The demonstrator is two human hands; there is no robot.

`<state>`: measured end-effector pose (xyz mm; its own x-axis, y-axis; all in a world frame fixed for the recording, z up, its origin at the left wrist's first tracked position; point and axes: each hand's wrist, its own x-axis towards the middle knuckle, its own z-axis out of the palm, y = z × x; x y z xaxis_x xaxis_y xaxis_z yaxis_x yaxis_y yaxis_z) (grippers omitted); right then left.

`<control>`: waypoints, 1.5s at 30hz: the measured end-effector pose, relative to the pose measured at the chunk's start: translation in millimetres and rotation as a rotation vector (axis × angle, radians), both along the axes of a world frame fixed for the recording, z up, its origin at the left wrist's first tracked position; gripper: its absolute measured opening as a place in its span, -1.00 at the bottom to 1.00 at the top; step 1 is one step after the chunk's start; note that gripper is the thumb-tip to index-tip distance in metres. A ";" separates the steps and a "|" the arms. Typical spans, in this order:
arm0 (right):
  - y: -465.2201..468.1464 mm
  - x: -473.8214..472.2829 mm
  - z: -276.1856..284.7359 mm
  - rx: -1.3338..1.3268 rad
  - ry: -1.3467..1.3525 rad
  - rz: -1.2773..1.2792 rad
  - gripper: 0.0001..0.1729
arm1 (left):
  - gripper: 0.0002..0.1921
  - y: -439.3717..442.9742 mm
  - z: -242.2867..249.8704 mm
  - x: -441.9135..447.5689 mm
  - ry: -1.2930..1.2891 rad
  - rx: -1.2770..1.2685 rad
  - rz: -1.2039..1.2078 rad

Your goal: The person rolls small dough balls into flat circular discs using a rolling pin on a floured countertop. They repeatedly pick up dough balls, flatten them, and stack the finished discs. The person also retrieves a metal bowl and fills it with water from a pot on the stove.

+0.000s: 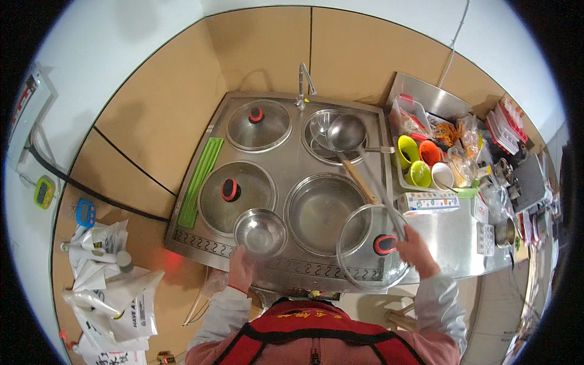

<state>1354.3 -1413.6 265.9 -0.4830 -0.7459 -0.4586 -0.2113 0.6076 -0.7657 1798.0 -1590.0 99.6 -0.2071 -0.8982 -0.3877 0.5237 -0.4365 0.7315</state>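
In my left hand is a shiny metal bowl, gripped at its near rim above the front edge of a steel cooker top. My right hand is closed around the long handle of a metal ladle, whose cup is over the back right well. A clear lid with a red and black knob is right beside that hand, tilted over the front right corner. Whether my fingers also touch the knob, I cannot tell. Between the hands sits an uncovered round pot, apparently holding liquid.
Two lidded pots occupy the left side, beside a green tray. A wire strainer and a wooden handle are near the ladle. Behind stands a faucet. Coloured cups crowd the right counter.
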 end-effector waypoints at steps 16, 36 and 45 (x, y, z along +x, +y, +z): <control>34.6 199.5 -119.9 0.365 0.543 0.200 -0.69 | -0.63 -65.0 -19.0 20.8 -0.030 -0.018 -0.195; 61.8 219.3 -77.9 -0.076 -0.773 -0.353 -0.62 | -0.53 -108.5 -25.6 -21.4 -0.016 -0.052 -0.245; 77.4 214.6 6.6 -0.078 -0.722 -0.349 -0.53 | -0.73 -114.6 -23.2 -82.1 -0.118 -0.106 -0.290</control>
